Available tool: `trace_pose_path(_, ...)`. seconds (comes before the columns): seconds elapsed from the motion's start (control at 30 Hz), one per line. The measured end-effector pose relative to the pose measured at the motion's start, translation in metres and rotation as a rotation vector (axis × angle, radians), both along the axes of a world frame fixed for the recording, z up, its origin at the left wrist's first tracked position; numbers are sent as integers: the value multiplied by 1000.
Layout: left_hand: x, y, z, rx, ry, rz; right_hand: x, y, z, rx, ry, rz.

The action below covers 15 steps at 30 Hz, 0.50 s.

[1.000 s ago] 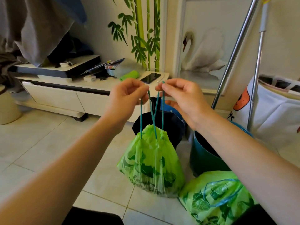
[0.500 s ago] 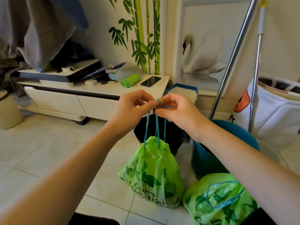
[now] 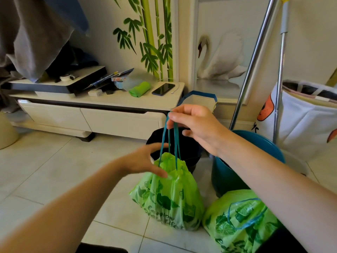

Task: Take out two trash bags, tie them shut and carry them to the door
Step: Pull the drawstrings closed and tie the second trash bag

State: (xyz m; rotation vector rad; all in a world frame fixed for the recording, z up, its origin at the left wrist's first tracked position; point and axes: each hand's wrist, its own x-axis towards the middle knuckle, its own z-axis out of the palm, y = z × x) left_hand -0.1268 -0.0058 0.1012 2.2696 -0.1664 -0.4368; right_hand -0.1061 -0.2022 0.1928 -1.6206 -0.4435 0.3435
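Bags out: both green trash bags are free of the bins.
Hanging bag (image 3: 171, 194): dangles over the tiled floor (image 3: 45, 176), drawstring (image 3: 173, 137) pinched in the right hand (image 3: 197, 128).
Left hand (image 3: 144, 161): fingers spread, cupping the gathered neck, gripping nothing.
Second bag (image 3: 240, 220): lying on the floor, cord loose.
Left: I'd say knotting this one, then carrying both.
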Motion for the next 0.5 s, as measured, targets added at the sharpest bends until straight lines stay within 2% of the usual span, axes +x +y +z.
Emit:
trace_pose_path(0.07, 1, -15, -17, 1, -41, 11, 0, 3, -2, 38, 35, 17)
trace_pose_path(0.2, 12, -44, -36, -202, -196, 222, 0, 14, -5, 74, 32, -8)
trace_pose_path(0.3, 18, -60, -42, -285, -202, 321, -1, 19, -5, 96, -15, 1)
trace_pose_path(0.5, 28, -53, -59, -147, -316, 270, 9, 8, 3, 216, -91, -100)
